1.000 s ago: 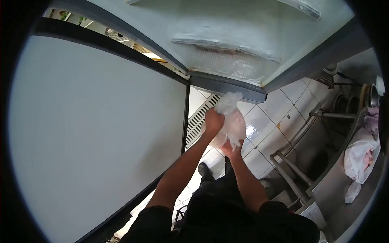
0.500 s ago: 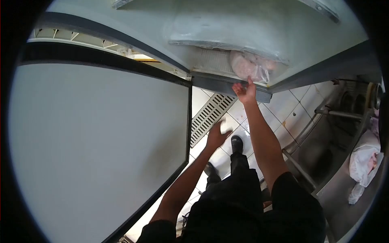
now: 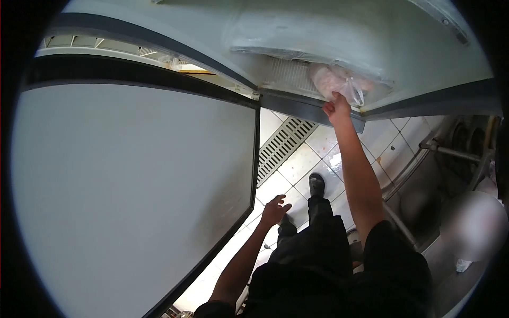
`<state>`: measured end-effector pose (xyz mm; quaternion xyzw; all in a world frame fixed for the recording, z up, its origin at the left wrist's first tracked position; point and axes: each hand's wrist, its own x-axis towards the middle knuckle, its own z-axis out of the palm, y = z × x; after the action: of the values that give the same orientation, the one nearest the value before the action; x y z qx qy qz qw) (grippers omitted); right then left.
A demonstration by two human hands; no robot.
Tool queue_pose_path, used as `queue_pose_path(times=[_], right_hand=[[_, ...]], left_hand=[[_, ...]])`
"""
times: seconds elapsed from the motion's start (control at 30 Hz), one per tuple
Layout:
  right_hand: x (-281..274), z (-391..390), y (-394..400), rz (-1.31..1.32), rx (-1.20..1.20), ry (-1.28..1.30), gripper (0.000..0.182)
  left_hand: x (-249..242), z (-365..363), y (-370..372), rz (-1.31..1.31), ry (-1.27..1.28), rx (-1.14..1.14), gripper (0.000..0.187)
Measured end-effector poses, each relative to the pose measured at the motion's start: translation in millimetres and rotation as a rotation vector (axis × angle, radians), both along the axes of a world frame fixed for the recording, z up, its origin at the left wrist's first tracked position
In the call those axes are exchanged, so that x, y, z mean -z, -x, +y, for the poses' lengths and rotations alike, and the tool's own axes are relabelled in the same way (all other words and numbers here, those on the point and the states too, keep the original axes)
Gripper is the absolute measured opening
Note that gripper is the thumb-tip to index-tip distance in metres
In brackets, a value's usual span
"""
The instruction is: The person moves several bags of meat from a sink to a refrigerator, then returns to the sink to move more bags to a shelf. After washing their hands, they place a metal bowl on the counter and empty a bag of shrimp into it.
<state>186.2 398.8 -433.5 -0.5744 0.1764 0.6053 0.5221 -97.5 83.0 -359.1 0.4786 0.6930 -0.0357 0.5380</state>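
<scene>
My right hand (image 3: 338, 107) is at the front sill of an open fridge or freezer cabinet (image 3: 313, 114). Its fingers are curled in, and the thumb reaches the lower edge of a clear plastic bag of pale pink meat (image 3: 327, 79). Whether the fingers grip the plastic is hidden. The bag lies on a ribbed shelf (image 3: 286, 74) under a frosty, translucent plastic sheet (image 3: 307, 54). Lower down, my left hand (image 3: 275, 210) hangs over the floor, fingers apart and holding nothing, beside the cabinet's open door (image 3: 138, 185).
The wide door fills the left side. A slotted drain grate (image 3: 286, 143) runs across the white tiled floor (image 3: 297, 164). On the right are a metal rail (image 3: 450, 150) and a metal basin (image 3: 419, 206), with a blurred pale patch (image 3: 473, 225) over its edge.
My right hand has moved up to the bag and its fingers have curled in. My left hand has drawn back toward my body. The view has shifted slightly.
</scene>
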Motion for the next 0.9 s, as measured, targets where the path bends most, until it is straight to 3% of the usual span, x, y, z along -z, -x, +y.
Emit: queue_pose_path(times=[0.1, 0.2, 0.23, 0.33, 0.4, 0.53, 0.63, 0.83, 0.9], right_hand=[[-12.5, -19.9, 13.2, -1.346, -0.276, -0.241, 0.068], [-78.0, -8.9, 1.5, -1.935, -0.481, -0.342, 0.073], [-79.3, -1.6, -6.8, -1.853, -0.645, -0.245, 0.069], [-46.5, 25.9, -25.3, -1.904, -0.817, -0.411, 0.062], [-16.8, 36.3, -23.5, -1.873, -0.726, -0.383, 0.055], [-7.3, 43.6, -25.9, -1.787, -0.59, -0.272, 0.045], [-6.5, 43.0, -34.6, -1.754, -0.624, -0.43, 0.039], [-12.5, 48.5, -39.7, -1.674, -0.779, -0.344, 0.031], [5.4, 49.4, -47.1, -1.678, -0.711, -0.366, 0.027]], left_hand=[[6.8, 0.0, -6.7, -0.027, 0.062, -0.016, 0.058], [-7.6, 3.5, -18.6, -0.022, 0.099, 0.062, 0.059], [-9.6, 6.8, -20.3, -0.025, 0.101, 0.089, 0.059], [-10.7, 11.3, -21.5, -0.018, 0.067, 0.08, 0.059], [-12.6, 9.8, -21.8, -0.03, 0.073, 0.071, 0.059], [-15.0, 10.5, -16.8, -0.021, 0.057, 0.05, 0.058], [-14.5, 4.1, -12.0, 0.009, 0.047, 0.065, 0.056], [-12.5, -5.8, -8.2, 0.051, -0.009, 0.102, 0.054], [-14.0, -7.2, -7.2, 0.048, -0.029, 0.098, 0.054]])
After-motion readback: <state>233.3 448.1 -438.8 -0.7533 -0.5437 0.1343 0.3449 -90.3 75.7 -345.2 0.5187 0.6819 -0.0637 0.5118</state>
